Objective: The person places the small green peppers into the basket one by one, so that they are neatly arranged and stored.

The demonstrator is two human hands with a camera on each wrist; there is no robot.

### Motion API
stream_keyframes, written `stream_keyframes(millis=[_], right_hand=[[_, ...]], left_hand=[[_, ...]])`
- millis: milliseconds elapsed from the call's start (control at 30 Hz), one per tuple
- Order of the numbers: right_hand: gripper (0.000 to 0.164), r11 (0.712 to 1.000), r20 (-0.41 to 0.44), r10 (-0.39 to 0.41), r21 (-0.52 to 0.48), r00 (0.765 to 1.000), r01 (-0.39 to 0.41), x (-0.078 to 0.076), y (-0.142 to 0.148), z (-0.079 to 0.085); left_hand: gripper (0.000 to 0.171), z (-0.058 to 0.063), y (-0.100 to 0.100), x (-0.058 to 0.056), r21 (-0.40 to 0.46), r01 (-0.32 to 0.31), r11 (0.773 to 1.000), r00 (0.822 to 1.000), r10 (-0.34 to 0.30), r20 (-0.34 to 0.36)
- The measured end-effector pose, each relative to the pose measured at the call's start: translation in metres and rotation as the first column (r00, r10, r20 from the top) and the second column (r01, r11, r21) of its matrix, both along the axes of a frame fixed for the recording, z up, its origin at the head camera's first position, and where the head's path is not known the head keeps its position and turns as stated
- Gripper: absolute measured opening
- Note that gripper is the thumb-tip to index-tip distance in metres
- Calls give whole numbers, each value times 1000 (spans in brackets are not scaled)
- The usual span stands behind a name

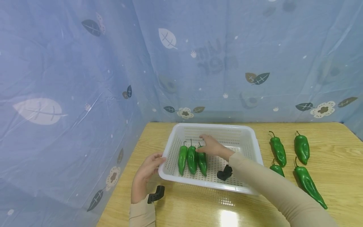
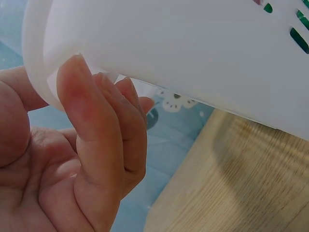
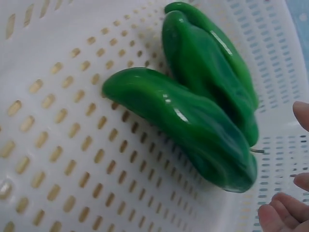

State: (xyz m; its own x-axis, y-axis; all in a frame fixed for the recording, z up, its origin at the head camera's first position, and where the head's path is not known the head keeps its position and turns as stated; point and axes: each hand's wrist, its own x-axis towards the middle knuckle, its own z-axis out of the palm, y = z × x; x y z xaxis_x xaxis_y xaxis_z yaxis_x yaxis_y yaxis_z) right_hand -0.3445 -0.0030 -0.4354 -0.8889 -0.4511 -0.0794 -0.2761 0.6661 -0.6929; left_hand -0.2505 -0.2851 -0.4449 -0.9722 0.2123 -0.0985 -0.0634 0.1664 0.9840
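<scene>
A white perforated plastic basket (image 1: 207,183) stands on the wooden table. Three green peppers lie side by side in its left half: a left one (image 1: 182,160), a middle one (image 1: 192,160) and a right one (image 1: 202,162). My left hand (image 1: 148,167) holds the basket's left rim; in the left wrist view its thumb hooks over the rim and its fingers (image 2: 99,130) are bent against the outer wall. My right hand (image 1: 211,145) is inside the basket at the stem end of the right pepper. In the right wrist view its fingertips (image 3: 277,217) are spread, apart from the peppers.
Several more green peppers lie on the table right of the basket, among them a back one (image 1: 302,148) and a long front one (image 1: 309,186). The right sleeve (image 1: 269,183) crosses the basket's right rim. A blue patterned curtain (image 1: 227,63) hangs behind and at the left.
</scene>
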Motion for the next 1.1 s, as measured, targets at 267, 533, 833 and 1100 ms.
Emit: stream_keyframes(millis=[267,533,833,1100], right_hand=[[71,998,-14,-16,-54,1000,16,-1,9,16],[67,994,-15,-37,-103,999,35,1,24,29],[68,982,-31,-22,-187,999,16,3,44,50],[65,971,-53,-37,-239,998,23,4,74,65]], left_hand=[[41,0,-1,0,-16,-20,1000,1000,20,7],[42,-2,-1,0,-9,-10,1000,1000,10,7],[43,-1,-1,1,-9,-1,1000,1000,1,-3],[43,-2,0,0,-7,14,1000,1000,-14,-16]])
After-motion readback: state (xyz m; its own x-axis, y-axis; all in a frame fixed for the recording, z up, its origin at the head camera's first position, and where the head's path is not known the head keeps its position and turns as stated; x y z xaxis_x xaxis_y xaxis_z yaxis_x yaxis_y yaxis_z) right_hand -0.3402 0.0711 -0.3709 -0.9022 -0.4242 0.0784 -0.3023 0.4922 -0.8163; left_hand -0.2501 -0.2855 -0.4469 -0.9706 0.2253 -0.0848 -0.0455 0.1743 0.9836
